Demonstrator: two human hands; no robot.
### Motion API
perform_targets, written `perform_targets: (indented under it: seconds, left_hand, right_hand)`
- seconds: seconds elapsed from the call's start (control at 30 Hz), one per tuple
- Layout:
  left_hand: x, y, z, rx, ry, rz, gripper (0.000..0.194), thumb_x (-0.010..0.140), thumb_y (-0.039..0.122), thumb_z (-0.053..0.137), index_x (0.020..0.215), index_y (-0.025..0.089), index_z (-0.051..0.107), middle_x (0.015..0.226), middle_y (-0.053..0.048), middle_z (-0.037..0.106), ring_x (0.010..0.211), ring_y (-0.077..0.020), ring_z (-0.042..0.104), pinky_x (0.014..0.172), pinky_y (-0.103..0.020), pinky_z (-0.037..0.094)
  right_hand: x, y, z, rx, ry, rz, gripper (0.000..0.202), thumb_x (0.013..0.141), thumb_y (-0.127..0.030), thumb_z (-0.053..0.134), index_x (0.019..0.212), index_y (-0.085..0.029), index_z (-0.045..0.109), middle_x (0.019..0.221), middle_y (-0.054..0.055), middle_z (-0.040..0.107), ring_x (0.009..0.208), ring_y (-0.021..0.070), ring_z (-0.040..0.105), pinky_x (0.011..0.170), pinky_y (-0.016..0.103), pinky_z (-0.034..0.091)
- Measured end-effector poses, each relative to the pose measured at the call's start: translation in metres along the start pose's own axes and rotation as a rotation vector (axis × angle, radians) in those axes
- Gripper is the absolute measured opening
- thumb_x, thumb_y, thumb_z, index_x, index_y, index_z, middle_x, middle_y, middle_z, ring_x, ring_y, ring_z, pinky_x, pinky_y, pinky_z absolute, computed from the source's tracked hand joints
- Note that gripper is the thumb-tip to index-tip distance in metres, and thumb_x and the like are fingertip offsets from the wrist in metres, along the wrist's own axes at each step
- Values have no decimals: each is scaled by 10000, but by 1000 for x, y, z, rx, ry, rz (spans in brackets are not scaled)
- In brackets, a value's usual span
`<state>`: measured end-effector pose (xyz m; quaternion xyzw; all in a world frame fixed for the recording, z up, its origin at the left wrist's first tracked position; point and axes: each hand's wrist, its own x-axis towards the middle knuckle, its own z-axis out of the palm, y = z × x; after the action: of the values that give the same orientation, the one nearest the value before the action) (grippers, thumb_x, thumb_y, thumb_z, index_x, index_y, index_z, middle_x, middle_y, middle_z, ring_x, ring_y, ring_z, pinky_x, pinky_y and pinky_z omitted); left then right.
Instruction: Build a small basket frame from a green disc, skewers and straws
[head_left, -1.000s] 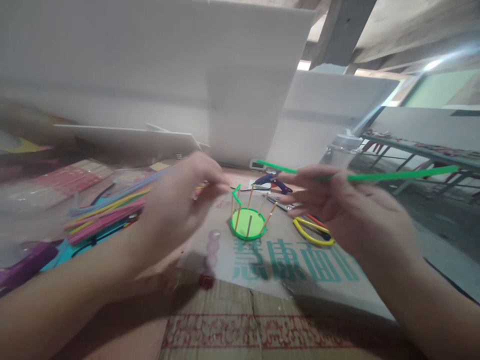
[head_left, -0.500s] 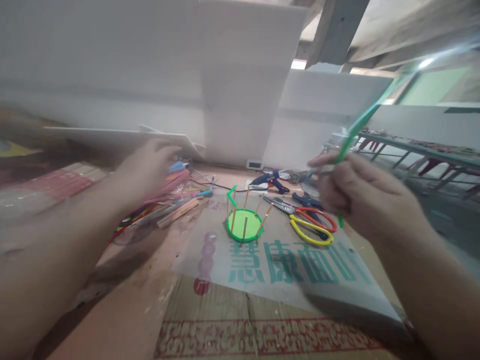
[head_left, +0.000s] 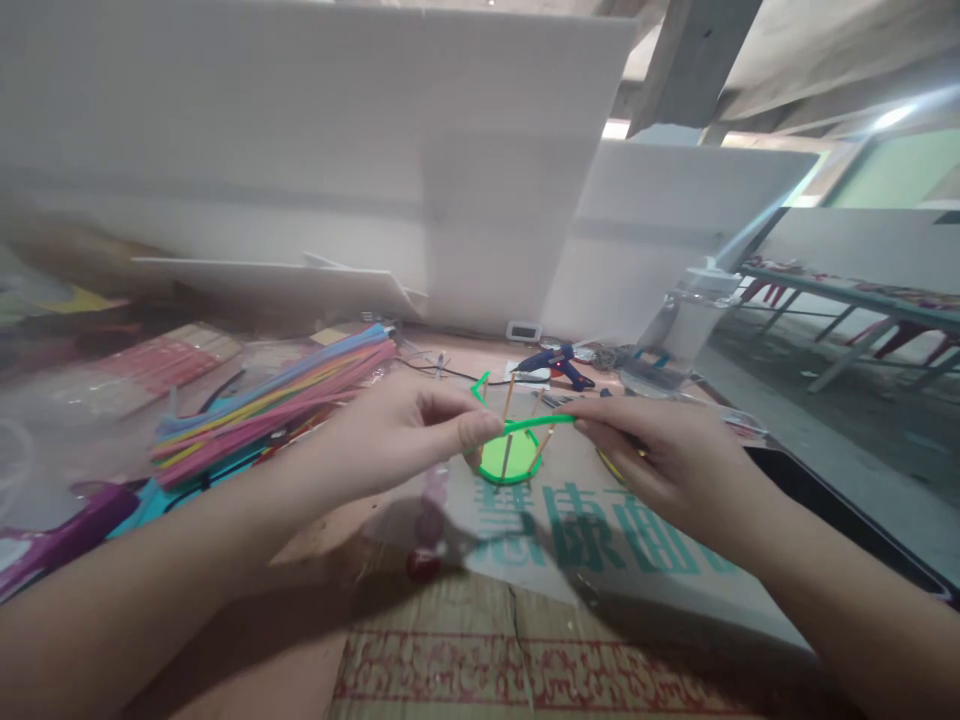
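A bright green pipe cleaner (head_left: 538, 422) stretches nearly level between my two hands. My left hand (head_left: 424, 420) pinches one end between thumb and fingers. The other end is pinched by my right hand (head_left: 667, 455). Just beyond the pipe cleaner stands a small round green base (head_left: 511, 462) with a green rim and several thin upright wooden sticks (head_left: 510, 397) around it. A bent green piece sits at the top of its left side. The base rests on a translucent plastic sheet (head_left: 517, 530) with teal characters. My right hand covers most of the yellow-handled scissors.
Behind the base lies a blue glue gun (head_left: 559, 364) with its cord. At left is a bundle of coloured pipe cleaners (head_left: 277, 390), with a purple object (head_left: 82, 535) nearer me. A clear bottle (head_left: 686, 325) and a dark flat object (head_left: 840, 515) are at right. White boards (head_left: 337, 120) rise behind.
My left hand has come right and down from above the pipe cleaner bundle. My right hand has moved left and lowered the green pipe cleaner, which both hands now hold over the base.
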<state>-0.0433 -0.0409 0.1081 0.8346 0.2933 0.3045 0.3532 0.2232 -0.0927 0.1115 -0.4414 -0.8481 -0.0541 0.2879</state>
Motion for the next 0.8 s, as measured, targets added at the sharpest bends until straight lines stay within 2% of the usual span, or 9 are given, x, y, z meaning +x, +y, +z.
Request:
perform_targets:
  seconds: [0.07, 0.17, 0.27, 0.37, 0.5, 0.57, 0.67, 0.8]
  left_hand:
    - [2, -4, -5, -84, -34, -59, 223, 902, 428, 648, 1006, 269, 765, 749, 9, 734, 703, -157, 685, 677, -265, 545]
    - [4, -5, -6, -66, 0, -68, 279, 886, 398, 678, 1127, 269, 731, 767, 2, 737, 713, -155, 690, 660, -259, 546]
    - [3, -4, 0, 30, 37, -16, 253, 901, 362, 662, 1132, 286, 734, 920, -9, 766, 827, -161, 707, 709, -251, 551]
    - [2, -4, 9, 110, 10, 33, 200, 929, 336, 627, 1081, 307, 753, 1048, 4, 771, 939, -170, 710, 784, -256, 553]
    - [2, -6, 11, 193, -27, 56, 157, 936, 326, 618, 952, 262, 760, 957, 19, 773, 883, -157, 701, 779, -251, 526]
    - [3, -6, 9, 238, -15, 59, 165, 942, 341, 612, 940, 260, 756, 947, 32, 770, 874, -146, 693, 768, -242, 509]
    - [4, -6, 10, 254, 44, 76, 151, 946, 323, 609, 982, 277, 748, 955, 55, 767, 873, -123, 688, 765, -222, 495]
    - [1, -6, 21, 259, 84, 125, 183, 953, 299, 608, 1100, 305, 716, 997, 64, 759, 889, -113, 679, 772, -216, 492]
  right_hand:
    - [1, 4, -3, -40, 29, -11, 271, 987, -248, 502, 1133, -248, 730, 895, 23, 784, 727, 157, 695, 628, 262, 486]
    - [2, 6, -7, -78, 30, -6, 267, 986, -254, 507, 1130, -250, 732, 854, 20, 776, 721, 160, 689, 622, 266, 476]
    - [3, 6, -9, -74, 3, -13, 249, 978, -269, 530, 1126, -250, 729, 893, 25, 778, 748, 169, 689, 634, 276, 479]
    - [2, 4, -9, -5, 0, -43, 231, 980, -274, 543, 1130, -256, 717, 937, 21, 782, 766, 158, 698, 653, 263, 495]
    - [1, 2, -8, -25, -10, -95, 199, 982, -241, 537, 1054, -252, 723, 862, 4, 776, 717, 142, 689, 656, 254, 498]
    - [1, 3, -7, -51, -24, -113, 197, 983, -222, 530, 1028, -243, 720, 895, 7, 777, 769, 150, 699, 699, 265, 507]
    - [1, 0, -2, -57, 5, -110, 208, 984, -201, 528, 1096, -226, 702, 1011, 30, 773, 898, 170, 708, 780, 288, 516]
    - [0, -11, 9, -37, 28, -135, 260, 990, -179, 530, 1201, -220, 677, 990, 47, 764, 857, 162, 698, 715, 275, 512]
